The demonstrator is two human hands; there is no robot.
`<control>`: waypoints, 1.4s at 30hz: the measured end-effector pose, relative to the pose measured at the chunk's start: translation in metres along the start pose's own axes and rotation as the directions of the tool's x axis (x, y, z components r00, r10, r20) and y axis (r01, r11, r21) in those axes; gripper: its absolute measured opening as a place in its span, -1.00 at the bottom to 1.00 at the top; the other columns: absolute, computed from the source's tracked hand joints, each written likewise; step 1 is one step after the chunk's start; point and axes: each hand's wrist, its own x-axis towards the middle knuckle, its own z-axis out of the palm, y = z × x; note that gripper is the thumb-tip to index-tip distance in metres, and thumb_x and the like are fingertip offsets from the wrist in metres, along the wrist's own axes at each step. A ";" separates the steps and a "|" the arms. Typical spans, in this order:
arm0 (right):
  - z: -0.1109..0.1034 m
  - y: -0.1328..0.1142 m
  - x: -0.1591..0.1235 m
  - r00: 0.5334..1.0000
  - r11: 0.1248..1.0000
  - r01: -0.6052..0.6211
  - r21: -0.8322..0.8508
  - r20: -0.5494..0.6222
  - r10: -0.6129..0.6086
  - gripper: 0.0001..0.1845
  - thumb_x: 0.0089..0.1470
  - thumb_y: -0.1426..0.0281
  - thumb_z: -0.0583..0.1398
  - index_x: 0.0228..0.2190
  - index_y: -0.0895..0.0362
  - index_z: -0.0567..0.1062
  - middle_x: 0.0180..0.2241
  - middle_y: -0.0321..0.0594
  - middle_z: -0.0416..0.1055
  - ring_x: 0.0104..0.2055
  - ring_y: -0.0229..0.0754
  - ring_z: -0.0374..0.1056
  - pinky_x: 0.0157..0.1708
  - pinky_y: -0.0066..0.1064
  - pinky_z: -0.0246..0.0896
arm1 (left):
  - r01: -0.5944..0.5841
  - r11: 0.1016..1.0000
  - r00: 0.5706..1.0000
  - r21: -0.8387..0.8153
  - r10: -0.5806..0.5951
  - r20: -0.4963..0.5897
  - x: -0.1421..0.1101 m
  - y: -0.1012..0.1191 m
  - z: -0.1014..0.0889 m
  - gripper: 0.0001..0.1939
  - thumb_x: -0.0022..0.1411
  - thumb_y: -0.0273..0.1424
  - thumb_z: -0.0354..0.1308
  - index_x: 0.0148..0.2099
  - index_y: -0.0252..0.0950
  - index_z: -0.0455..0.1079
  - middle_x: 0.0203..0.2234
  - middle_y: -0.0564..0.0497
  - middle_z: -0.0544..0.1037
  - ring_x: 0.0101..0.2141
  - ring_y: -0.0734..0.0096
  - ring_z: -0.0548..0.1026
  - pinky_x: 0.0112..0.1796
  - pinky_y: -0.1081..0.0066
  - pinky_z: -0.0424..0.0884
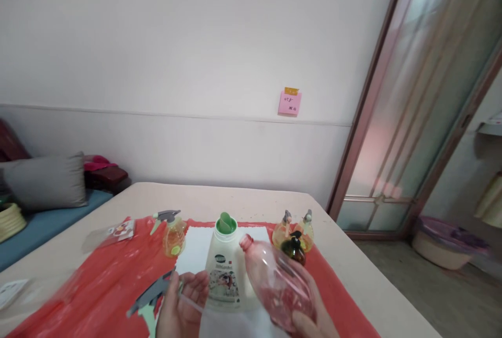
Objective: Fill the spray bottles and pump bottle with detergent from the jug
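In my right hand is a see-through pink bottle, its open neck tilted up and to the left. My left hand is partly curled around a grey and green spray trigger head, whose thin clear tube sticks out to the right. Between my hands stands an uncapped white detergent jug with a green pouring spout and a printed label. The pink bottle's neck is just right of the jug, below its mouth.
A yellow spray bottle stands left of the jug. Two more yellowish spray bottles and a dark green pump bottle stand at the right. Red plastic sheeting and a white sheet cover part of the table. Clear packaging lies left.
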 end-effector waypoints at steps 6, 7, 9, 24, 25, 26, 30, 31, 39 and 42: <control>0.016 -0.068 0.041 0.987 0.974 0.070 -0.216 0.158 -0.035 -0.06 -0.24 0.12 0.43 0.16 -0.05 0.24 0.21 -0.07 0.30 0.06 0.08 0.40 0.08 -0.10 0.24 | -0.019 0.999 0.999 0.038 0.017 0.049 -0.003 -0.012 0.003 -0.90 0.19 -0.41 0.24 -0.36 -0.29 0.39 -0.47 -0.10 0.65 -0.44 0.28 0.64 -0.40 0.39 0.56; 0.018 -0.076 0.047 0.982 0.952 0.080 -0.295 0.188 -0.024 -0.08 -0.23 0.14 0.42 0.16 -0.05 0.24 0.21 -0.09 0.28 0.07 0.05 0.39 0.09 -0.13 0.22 | -0.035 0.999 0.998 0.032 0.034 0.047 -0.004 -0.013 0.003 -0.90 0.19 -0.42 0.24 -0.35 -0.30 0.39 -0.47 -0.10 0.65 -0.45 0.28 0.64 -0.41 0.39 0.56; 0.021 -0.089 0.058 0.965 0.900 0.098 -0.424 0.260 0.017 -0.09 -0.19 0.16 0.39 0.18 -0.05 0.21 0.20 -0.10 0.26 0.02 0.00 0.39 0.07 -0.15 0.22 | -0.046 0.999 0.998 0.024 0.045 0.044 -0.003 -0.013 0.003 -0.91 0.20 -0.44 0.23 -0.35 -0.30 0.38 -0.48 -0.09 0.65 -0.46 0.29 0.64 -0.42 0.41 0.56; 0.087 -0.166 0.092 0.909 0.589 0.349 -0.729 0.417 -0.022 -0.10 -0.19 0.07 0.34 0.16 0.11 0.26 0.05 -0.01 0.31 0.06 0.04 0.29 0.12 -0.07 0.14 | 0.029 0.999 0.999 -0.021 -0.029 0.015 -0.002 -0.006 0.010 -0.83 0.32 -0.52 0.10 -0.37 -0.37 0.38 -0.51 -0.24 0.64 -0.50 0.27 0.62 -0.47 0.40 0.52; 0.093 -0.167 0.092 0.907 0.580 0.356 -0.733 0.421 -0.026 -0.08 -0.19 0.09 0.34 0.18 0.10 0.24 0.06 -0.02 0.31 0.08 0.03 0.29 0.13 -0.08 0.12 | 0.029 0.999 0.999 -0.025 -0.028 0.017 -0.003 -0.006 0.010 -0.83 0.32 -0.52 0.10 -0.37 -0.37 0.38 -0.51 -0.24 0.64 -0.50 0.27 0.62 -0.47 0.40 0.52; 0.099 -0.169 0.092 0.906 0.572 0.362 -0.736 0.422 -0.030 -0.08 -0.18 0.10 0.34 0.19 0.08 0.23 0.08 -0.03 0.31 0.08 0.02 0.29 0.14 -0.09 0.12 | 0.028 0.999 0.999 -0.029 -0.028 0.019 -0.003 -0.006 0.010 -0.83 0.32 -0.51 0.11 -0.37 -0.37 0.38 -0.51 -0.24 0.64 -0.50 0.27 0.62 -0.47 0.40 0.52; 0.120 -0.173 0.092 0.904 0.539 0.381 -0.751 0.424 -0.048 -0.09 -0.15 0.13 0.33 0.21 0.07 0.21 0.09 -0.03 0.31 0.09 0.01 0.30 0.12 -0.10 0.13 | 0.034 0.998 0.999 -0.045 -0.033 0.020 -0.002 -0.006 0.010 -0.84 0.30 -0.51 0.12 -0.38 -0.37 0.38 -0.51 -0.24 0.63 -0.50 0.25 0.61 -0.48 0.39 0.52; 0.124 -0.174 0.091 0.902 0.533 0.387 -0.753 0.428 -0.050 -0.10 -0.15 0.13 0.33 0.21 0.08 0.21 0.09 -0.03 0.32 0.09 0.02 0.31 0.12 -0.10 0.13 | 0.034 0.998 0.999 -0.048 -0.033 0.019 -0.002 -0.005 0.010 -0.84 0.30 -0.51 0.12 -0.37 -0.37 0.38 -0.51 -0.24 0.63 -0.50 0.26 0.61 -0.48 0.39 0.52; 0.142 -0.175 0.077 0.890 0.489 0.426 -0.761 0.451 -0.074 -0.12 -0.17 0.18 0.34 0.20 0.02 0.25 0.13 -0.08 0.33 0.15 0.02 0.27 0.15 -0.10 0.10 | 0.028 0.998 0.999 -0.049 -0.026 0.045 -0.004 -0.002 0.010 -0.90 0.21 -0.50 0.21 -0.37 -0.32 0.37 -0.51 -0.13 0.63 -0.48 0.25 0.63 -0.45 0.39 0.54; 0.138 -0.172 0.074 0.894 0.500 0.426 -0.754 0.436 -0.104 -0.12 -0.17 0.16 0.33 0.20 0.03 0.26 0.14 -0.07 0.33 0.17 0.03 0.25 0.17 -0.08 0.09 | 0.016 0.999 0.999 -0.045 -0.014 0.052 -0.005 -0.002 0.011 -0.90 0.20 -0.50 0.21 -0.36 -0.31 0.36 -0.52 -0.12 0.64 -0.48 0.26 0.64 -0.45 0.39 0.54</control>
